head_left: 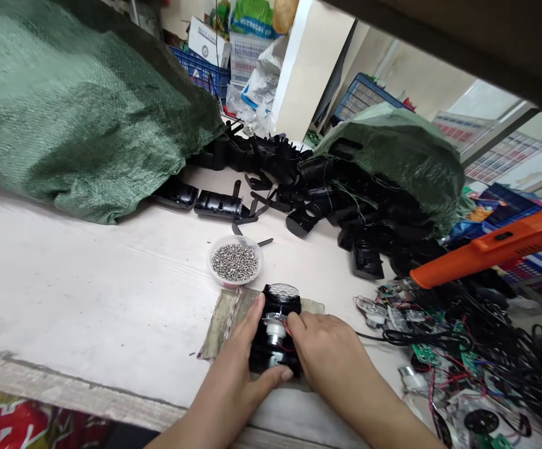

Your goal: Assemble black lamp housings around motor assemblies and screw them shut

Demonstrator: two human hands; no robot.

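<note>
A black plastic housing (284, 305), with a round honeycomb grille at its far end, lies on a folded cloth (219, 321). Inside it sits a small motor (275, 332) with a white and metal body. My left hand (237, 355) is closed around the housing's left side, its thumb across the near end. At the right side, my right hand (329, 349) has its fingers curled and pinched beside the motor, where a thin red wire (286, 325) shows. The fingertips are partly hidden. A black cable (392, 337) runs rightward from near my right hand.
A clear tub of small screws (234, 262) stands just beyond the cloth. Black plastic shells (217, 204) are heaped behind it, between green woven sacks (83, 118). An orange tool (486, 249) slants in from the right over wired circuit boards (425, 354).
</note>
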